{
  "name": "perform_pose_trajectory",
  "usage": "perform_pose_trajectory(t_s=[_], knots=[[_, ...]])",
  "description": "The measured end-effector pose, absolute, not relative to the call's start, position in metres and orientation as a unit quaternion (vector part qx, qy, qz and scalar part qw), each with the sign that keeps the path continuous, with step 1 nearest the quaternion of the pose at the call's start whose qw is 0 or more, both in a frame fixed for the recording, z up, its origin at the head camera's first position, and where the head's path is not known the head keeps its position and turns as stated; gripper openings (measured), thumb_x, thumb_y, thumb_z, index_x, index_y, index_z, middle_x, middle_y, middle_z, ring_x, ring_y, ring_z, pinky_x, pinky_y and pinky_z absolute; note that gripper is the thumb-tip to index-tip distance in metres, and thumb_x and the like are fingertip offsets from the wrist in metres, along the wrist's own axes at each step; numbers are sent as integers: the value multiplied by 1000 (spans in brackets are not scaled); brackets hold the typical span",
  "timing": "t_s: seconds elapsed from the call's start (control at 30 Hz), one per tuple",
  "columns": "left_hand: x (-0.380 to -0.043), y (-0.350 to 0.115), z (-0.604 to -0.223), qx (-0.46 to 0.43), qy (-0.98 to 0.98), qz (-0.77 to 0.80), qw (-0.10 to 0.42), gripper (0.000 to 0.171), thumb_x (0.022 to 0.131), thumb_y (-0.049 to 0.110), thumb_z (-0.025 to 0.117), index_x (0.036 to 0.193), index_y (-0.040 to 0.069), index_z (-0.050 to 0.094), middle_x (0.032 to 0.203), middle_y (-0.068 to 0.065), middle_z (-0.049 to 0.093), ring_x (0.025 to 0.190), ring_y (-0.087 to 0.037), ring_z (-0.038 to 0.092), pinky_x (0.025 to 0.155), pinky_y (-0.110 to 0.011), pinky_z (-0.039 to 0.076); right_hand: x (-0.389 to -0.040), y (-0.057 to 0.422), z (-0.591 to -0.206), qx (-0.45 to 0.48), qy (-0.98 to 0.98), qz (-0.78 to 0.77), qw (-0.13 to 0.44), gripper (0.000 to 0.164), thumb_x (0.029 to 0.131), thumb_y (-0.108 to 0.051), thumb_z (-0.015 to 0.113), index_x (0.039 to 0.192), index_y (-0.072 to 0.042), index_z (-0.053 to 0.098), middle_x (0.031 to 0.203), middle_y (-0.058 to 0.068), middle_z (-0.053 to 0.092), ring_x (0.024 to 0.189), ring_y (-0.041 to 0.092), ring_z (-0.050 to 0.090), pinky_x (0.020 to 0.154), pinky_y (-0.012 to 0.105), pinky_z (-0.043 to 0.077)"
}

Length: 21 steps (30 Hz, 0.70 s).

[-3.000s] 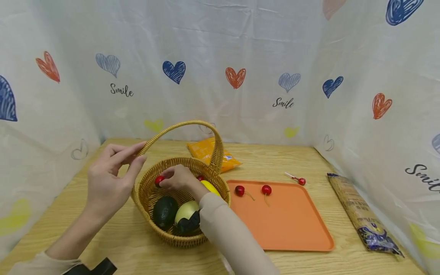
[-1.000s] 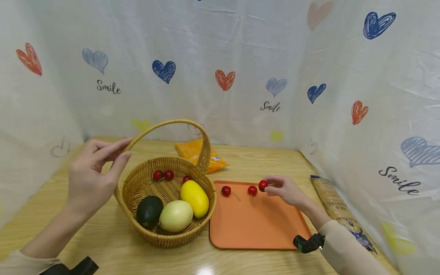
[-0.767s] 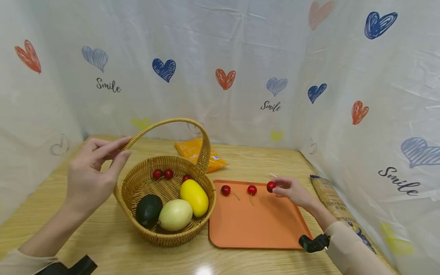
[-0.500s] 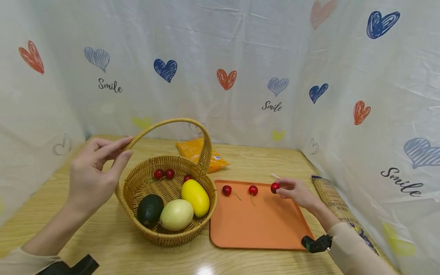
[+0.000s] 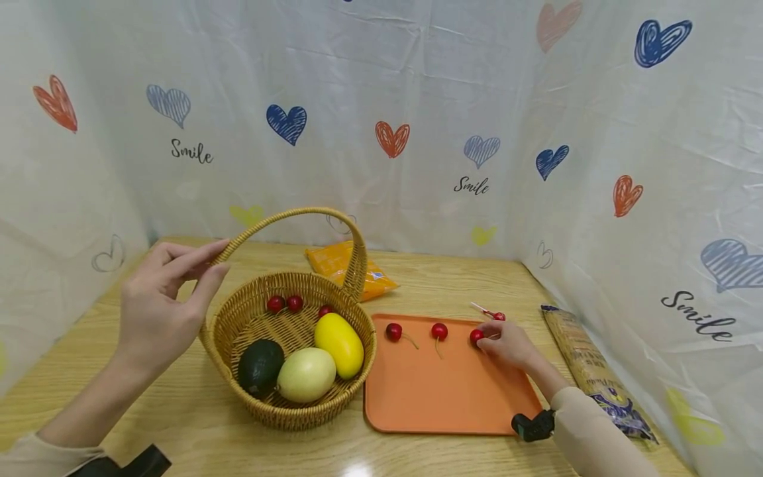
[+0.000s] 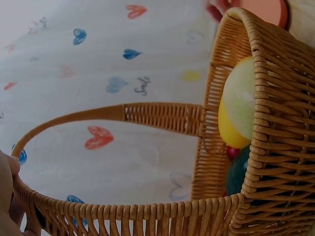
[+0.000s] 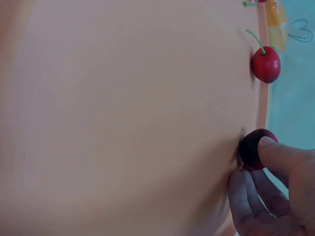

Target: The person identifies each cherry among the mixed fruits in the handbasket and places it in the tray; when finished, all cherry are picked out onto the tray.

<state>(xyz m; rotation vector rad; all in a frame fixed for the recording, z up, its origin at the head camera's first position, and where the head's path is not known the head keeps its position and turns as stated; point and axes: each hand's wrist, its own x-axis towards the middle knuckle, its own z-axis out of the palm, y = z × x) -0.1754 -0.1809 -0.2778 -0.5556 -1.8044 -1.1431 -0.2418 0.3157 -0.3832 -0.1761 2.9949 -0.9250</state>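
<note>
My left hand [image 5: 163, 298] pinches the handle [image 5: 304, 212] of a wicker basket [image 5: 286, 417] between thumb and fingers. Inside the basket lie a dark green avocado-like fruit [image 5: 260, 366], a pale green oval fruit [image 5: 306, 375], a yellow oval fruit [image 5: 339, 345] and several red cherries [image 5: 275, 304]. To the right, my right hand [image 5: 509, 343] pinches a cherry [image 7: 253, 150] at the far right corner of the orange tray [image 5: 441, 397]. Two more cherries rest along the tray's far edge, one in the middle [image 5: 439, 331] and one at the left [image 5: 394, 332].
Behind the basket lies an orange packet [image 5: 352, 268]. A lollipop [image 5: 490, 312] is just beyond the tray, near my right hand. A long printed package [image 5: 596, 371] lies at the right side of the table. Heart-printed curtains stand around the table.
My right hand left the basket, brought a cherry over the tray, then moved right and lowered it to the far right corner. The left hand keeps hold of the handle.
</note>
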Motion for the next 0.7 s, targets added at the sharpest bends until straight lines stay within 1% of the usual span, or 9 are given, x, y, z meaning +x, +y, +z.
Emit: perform_pose_trajectory(t_s=[0.1,0.17,0.27,0.37,0.43,0.47,0.57,0.63,0.7], knots=[[-175,-181,-278,-225,-730,-460,452,33,72,-23,66,103,-10,68,84,-5,51,78,2,53,74,-5,46,-243,314,-384,-45,956,-290,0,23,85,-9,68,107,0,67,92,8,67,77,19,64,63,26,51],[-176,-181,-278,-227,-728,-463,452,33,72,-22,66,103,-10,68,84,-4,51,78,2,53,74,-4,46,-241,314,-383,-50,958,-282,-2,24,86,-9,67,108,1,67,92,10,67,79,22,64,64,29,52],[-176,-180,-279,-223,-734,-454,454,33,72,-22,67,103,-9,69,83,-5,51,78,2,53,75,-4,46,-239,312,-384,-44,960,-278,-3,27,87,-9,65,112,0,66,95,11,67,82,24,64,69,33,54],[-176,-180,-279,-222,-737,-447,456,34,71,-22,68,103,-8,69,84,-6,51,78,2,53,75,-5,46,-237,311,-383,-51,960,-276,-5,33,88,-10,63,118,4,62,99,15,67,88,30,64,72,38,54],[-175,-180,-280,-221,-739,-443,457,34,71,-22,68,103,-8,69,84,-6,51,79,3,53,75,-5,46,-237,310,-381,-51,959,-277,-13,36,89,-11,62,122,5,59,101,16,66,91,32,62,75,41,54],[-175,-181,-280,-222,-738,-444,458,34,71,-22,68,103,-8,69,84,-6,51,79,2,53,76,-5,46,-237,310,-380,-52,958,-280,-19,37,90,-11,61,123,6,57,102,17,65,92,32,62,74,40,54],[-175,-181,-280,-221,-738,-441,460,34,72,-21,68,103,-8,69,83,-6,51,78,2,53,76,-6,47,-237,307,-375,-58,950,-302,-46,35,92,-9,59,123,7,55,101,17,63,85,32,62,69,38,55],[-175,-181,-280,-223,-737,-441,461,33,72,-21,68,103,-8,70,83,-7,51,78,2,53,76,-6,47,-238,303,-371,-62,942,-324,-65,32,93,-8,58,120,8,56,100,17,62,81,31,63,65,35,56],[-175,-181,-281,-223,-737,-440,462,33,72,-20,69,103,-7,70,83,-7,52,78,2,54,76,-6,47,-239,298,-367,-67,931,-351,-74,29,94,-9,58,118,7,57,98,16,62,78,30,64,65,35,57]])
